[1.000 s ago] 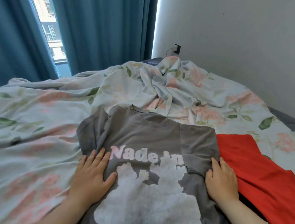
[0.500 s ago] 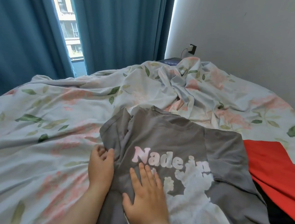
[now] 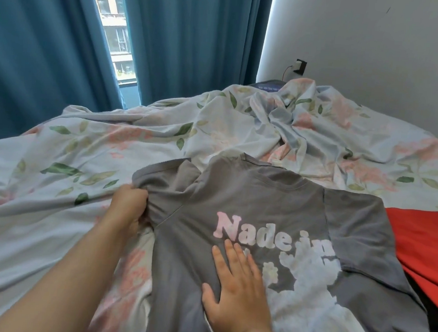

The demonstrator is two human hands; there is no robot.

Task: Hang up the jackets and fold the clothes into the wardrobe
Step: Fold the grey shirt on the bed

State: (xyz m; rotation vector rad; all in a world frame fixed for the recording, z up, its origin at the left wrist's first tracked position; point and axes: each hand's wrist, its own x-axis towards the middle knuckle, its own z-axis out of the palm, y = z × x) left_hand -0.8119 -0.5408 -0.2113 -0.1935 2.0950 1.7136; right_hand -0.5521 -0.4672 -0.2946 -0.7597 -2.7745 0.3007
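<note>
On the bed (image 3: 52,205), a grey T-shirt (image 3: 249,194) reads "Nade in".

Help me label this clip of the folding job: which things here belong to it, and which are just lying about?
In the job: grey T-shirt; left hand gripping its sleeve; right hand flat on it; red garment, probably next.

Lying about: floral duvet; blue curtains; wall plug.
</note>
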